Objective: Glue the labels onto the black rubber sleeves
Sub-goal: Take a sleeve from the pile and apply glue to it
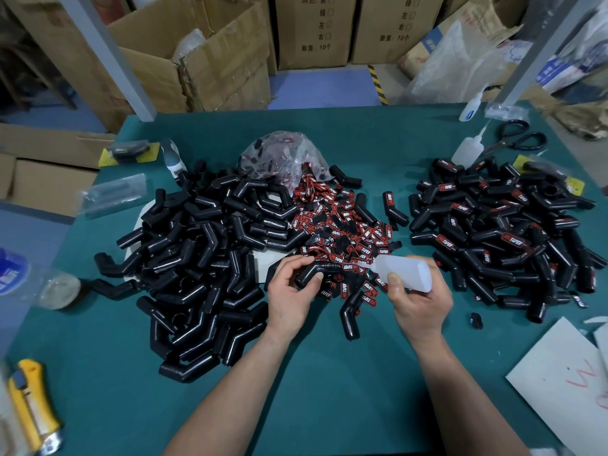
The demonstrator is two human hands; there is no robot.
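glue bottle [405, 272] gripped in the right hand [421, 307] lies sideways above the middle of the tabletop [296, 390], nozzle [374, 263] aimed left at the label [350, 267] on the bent sleeve [329, 267] that the left hand [289, 291] grasps just beside it, long axes nearly in line

green table [312, 383]: bare sleeves [204, 258] left, labels [345, 225] centre, labelled sleeves [493, 232] right, scissors [516, 139] far corner, yellow cutter [31, 399], perhaps, near-left.
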